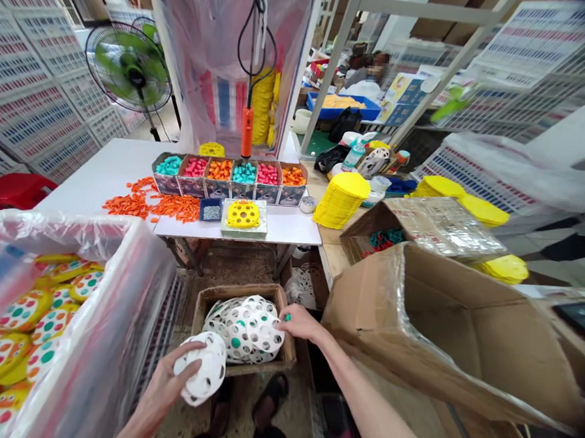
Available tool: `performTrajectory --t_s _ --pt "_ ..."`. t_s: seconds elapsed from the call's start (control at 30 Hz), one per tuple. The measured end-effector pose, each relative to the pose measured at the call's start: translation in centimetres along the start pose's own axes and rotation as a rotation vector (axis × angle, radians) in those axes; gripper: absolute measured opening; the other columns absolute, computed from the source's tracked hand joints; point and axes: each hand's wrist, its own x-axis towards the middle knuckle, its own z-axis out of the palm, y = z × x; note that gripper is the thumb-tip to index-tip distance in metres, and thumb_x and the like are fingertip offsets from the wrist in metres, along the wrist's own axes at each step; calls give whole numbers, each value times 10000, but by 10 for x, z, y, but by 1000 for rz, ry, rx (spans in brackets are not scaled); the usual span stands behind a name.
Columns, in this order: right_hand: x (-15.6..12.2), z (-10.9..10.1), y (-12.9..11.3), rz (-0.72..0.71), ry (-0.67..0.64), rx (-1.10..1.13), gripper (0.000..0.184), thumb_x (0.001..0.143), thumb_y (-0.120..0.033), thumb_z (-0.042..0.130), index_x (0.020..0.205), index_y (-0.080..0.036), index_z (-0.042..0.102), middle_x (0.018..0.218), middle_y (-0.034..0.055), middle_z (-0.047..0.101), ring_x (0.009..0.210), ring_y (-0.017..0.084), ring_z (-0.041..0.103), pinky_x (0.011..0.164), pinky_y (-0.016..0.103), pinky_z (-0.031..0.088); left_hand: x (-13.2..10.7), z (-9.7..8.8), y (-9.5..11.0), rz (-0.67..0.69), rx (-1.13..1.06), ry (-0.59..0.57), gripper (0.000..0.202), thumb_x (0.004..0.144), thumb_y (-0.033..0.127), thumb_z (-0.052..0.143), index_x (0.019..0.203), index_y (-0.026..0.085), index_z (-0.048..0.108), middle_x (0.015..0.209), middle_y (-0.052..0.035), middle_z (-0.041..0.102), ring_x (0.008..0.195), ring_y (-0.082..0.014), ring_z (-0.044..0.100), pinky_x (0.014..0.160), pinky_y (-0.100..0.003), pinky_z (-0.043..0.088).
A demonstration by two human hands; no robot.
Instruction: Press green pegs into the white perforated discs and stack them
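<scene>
White discs (200, 373): short stack clamped in curled fingers of left hand (163, 389), just short of box.
Right hand (301, 321): fingertips bunched at heap's edge, teal speck (288, 317) at tips; grip impossible to tell.
Cardboard box (240, 289): under right fingers, heaped with white discs.
Lined bin (116, 300): left of fingers, filled with dotted yellow discs (18, 333).
Trays (224, 189): far beyond, coloured pegs (219, 168).

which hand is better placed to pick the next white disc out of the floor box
Right, probably: the right hand touches the white discs in the cardboard box, while the left hand is full, holding a white disc.
</scene>
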Motion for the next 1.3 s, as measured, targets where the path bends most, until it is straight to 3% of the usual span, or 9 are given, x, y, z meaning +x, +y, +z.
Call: performTrajectory --t_s 0.07,0.17,0.33,0.43,0.53,0.7,0.9,1.07,1.3 --pt "-18 -2 -3 18 -1 224 220 681 -312 724 602 -174 572 500 -63 518 492 84 463 467 213 273 3 6 3 4 5 -7 479 686 495 737 1032 164 733 946 -55 766 766 -207 652 663 -246 490" --pt "-45 13 -16 49 47 563 321 719 -481 667 709 -195 521 553 -77 503 407 39 323 411 202 142 8 22 8 26 1 -21 473 697 495 729 1035 163 733 961 -61 767 759 -210 661 664 -256 500" --pt "-79 64 -46 98 134 970 506 618 -617 734 725 -207 456 602 -85 489 392 10 289 384 178 121 10 55 26 136 -63 -82 493 734 494 720 1110 176 708 1014 -70 770 865 -242 689 752 -282 531" --pt "-91 87 -60 110 169 1085 539 577 -630 770 713 -193 485 591 -73 515 379 4 304 369 168 119 8 68 39 154 -100 -98 529 739 479 732 1155 157 682 938 -71 774 868 -249 692 759 -288 541" --pt "-100 98 -68 98 223 1143 522 574 -598 802 691 -173 524 538 -70 513 366 5 330 366 158 118 5 75 48 141 -128 -134 497 762 475 718 1127 139 687 822 -58 766 784 -227 690 684 -262 537" --pt "-112 90 -61 88 166 1110 474 612 -524 819 829 -151 623 508 -68 525 349 9 348 352 142 100 3 75 62 106 -187 -143 516 769 478 715 1153 134 681 829 -62 772 687 -190 676 583 -225 511" --pt "-113 67 -34 240 100 1518 314 692 -393 743 857 -156 621 690 -22 595 428 23 447 324 108 129 10 59 74 24 -149 -164 550 755 504 720 1161 137 666 819 -55 777 692 -208 704 589 -251 540" --pt "-110 64 -30 119 50 1603 352 671 -278 739 993 -189 627 777 -17 602 504 37 487 336 100 155 6 53 71 18 -100 -121 579 732 550 717 1149 150 675 767 -36 776 667 -220 709 570 -265 542" --pt "-114 58 -31 103 -2 1563 360 778 -358 688 1090 -185 644 815 2 604 478 32 455 330 109 134 -4 55 71 -20 -120 -121 584 731 542 720 1152 141 662 848 -57 793 768 -248 734 660 -295 577"
